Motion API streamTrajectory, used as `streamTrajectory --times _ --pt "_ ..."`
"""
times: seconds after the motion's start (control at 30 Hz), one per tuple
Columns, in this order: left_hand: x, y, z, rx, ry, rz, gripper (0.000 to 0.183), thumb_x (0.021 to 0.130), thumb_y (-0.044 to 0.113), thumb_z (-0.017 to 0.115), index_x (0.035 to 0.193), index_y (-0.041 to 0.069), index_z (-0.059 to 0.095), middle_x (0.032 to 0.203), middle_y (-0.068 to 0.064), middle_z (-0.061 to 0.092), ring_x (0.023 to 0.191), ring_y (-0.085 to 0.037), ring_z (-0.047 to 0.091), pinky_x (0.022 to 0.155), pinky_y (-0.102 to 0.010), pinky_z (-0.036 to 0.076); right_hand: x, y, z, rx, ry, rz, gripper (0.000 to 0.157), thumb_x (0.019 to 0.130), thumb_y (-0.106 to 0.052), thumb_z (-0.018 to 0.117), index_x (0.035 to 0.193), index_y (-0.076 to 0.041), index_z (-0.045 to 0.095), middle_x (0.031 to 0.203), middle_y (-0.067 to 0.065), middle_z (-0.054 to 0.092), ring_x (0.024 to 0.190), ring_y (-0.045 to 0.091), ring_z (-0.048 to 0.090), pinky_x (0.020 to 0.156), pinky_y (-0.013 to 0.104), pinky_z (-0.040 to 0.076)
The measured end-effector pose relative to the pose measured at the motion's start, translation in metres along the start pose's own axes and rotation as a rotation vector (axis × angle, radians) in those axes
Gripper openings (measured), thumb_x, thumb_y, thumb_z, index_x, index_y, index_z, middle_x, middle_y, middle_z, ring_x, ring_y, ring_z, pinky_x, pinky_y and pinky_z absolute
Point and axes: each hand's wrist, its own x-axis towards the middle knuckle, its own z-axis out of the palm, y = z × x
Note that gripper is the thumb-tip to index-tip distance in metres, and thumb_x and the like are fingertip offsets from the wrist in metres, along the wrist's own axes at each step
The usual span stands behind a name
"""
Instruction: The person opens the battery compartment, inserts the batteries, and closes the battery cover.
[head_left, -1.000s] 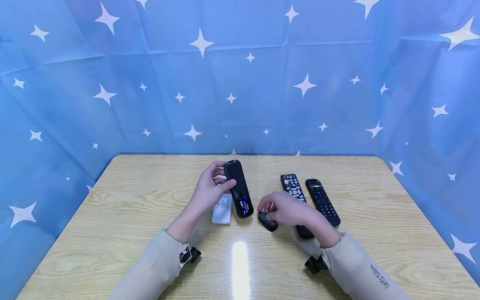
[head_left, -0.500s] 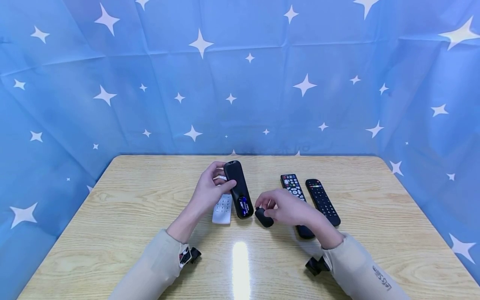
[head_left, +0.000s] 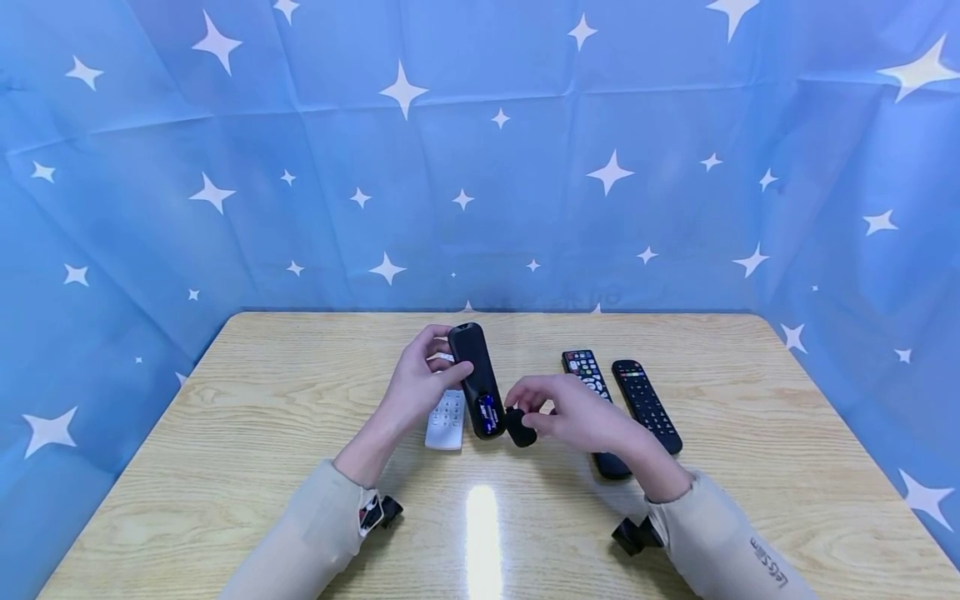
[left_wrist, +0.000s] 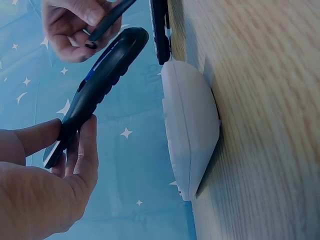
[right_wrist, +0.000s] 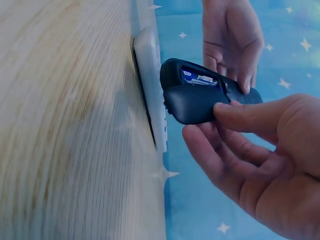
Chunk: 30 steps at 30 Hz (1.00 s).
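Observation:
My left hand (head_left: 417, 382) grips a black remote control (head_left: 472, 358), thumb on its back and fingers beneath. The remote is turned back side up, raised off the table. Its battery compartment lies uncovered at the near end, with blue batteries (right_wrist: 200, 80) inside. Between thumb and fingers my right hand (head_left: 573, 410) pinches a black battery cover (head_left: 521, 428). In the head view the cover is right at the remote's near right edge. From the right wrist it overlaps the remote's lower part, just beside the exposed batteries.
A white remote (head_left: 446, 421) lies on the wooden table (head_left: 300, 358) under my left hand. Two black remotes lie to the right: one (head_left: 585, 367) partly hidden by my right hand and forearm, the other (head_left: 647, 407) beyond it. A blue star-patterned cloth (head_left: 480, 225) hangs behind.
My right hand has moved left with the battery cover, bringing it up to the remote's edge and turning it more upright in view. The left hand and its remote stay nearly still.

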Motion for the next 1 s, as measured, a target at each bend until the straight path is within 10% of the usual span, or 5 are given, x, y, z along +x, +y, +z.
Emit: streamTrajectory --times 1.0 --pt "-0.017 0.031 0.008 0.043 -0.063 -0.010 0.045 0.088 -0.004 0.065 0.129 0.001 0.047 0.110 -0.021 0.058 0.088 -0.038 0.062 0.079 -0.049 0.054 0.001 -0.011 0.008 0.077 0.094 -0.063 0.022 0.092 -0.012 0.066 0.110 -0.024 0.064 0.096 -0.011 0.065 0.088 0.008 0.060 0.069 0.032 0.054"
